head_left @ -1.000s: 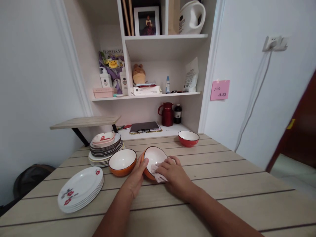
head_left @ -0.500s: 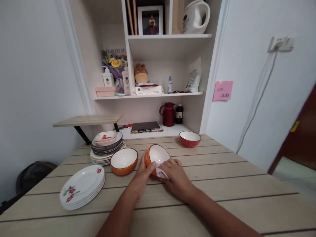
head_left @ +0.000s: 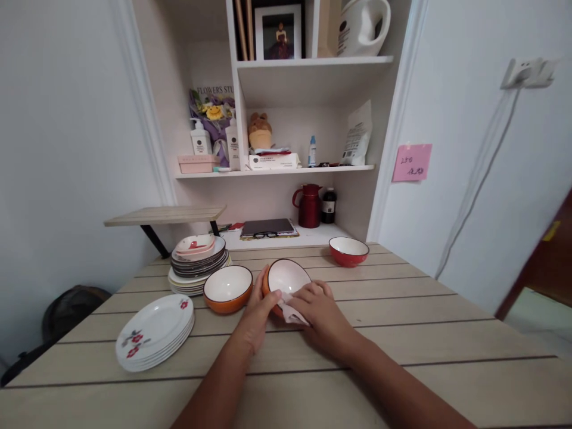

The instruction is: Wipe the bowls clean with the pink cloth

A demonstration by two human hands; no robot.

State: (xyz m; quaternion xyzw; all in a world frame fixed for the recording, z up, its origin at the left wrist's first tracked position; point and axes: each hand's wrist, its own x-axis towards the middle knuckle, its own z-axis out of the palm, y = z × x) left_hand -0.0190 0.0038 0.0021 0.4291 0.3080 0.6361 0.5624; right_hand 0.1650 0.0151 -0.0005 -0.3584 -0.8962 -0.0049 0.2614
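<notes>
An orange bowl with a white inside and dark rim is tilted toward me, held around its left side by my left hand. My right hand grips a pale tissue or cloth against the near rim of this bowl. The right fingers lie bent over the cloth, and its lower corner hangs free. Just left of my left hand, a second orange bowl sits upright on the table. A red bowl stands farther back on the right.
Flowered white plates are stacked at the front left. Behind them rises a taller pile of dishes beside a small raised wooden shelf. A dark red jug and a laptop-like dark slab lie at the back.
The camera view has shifted slightly, moving the scene a little to the right. Both hands stay on the tilted bowl, and the cloth has moved slightly at its near rim.
</notes>
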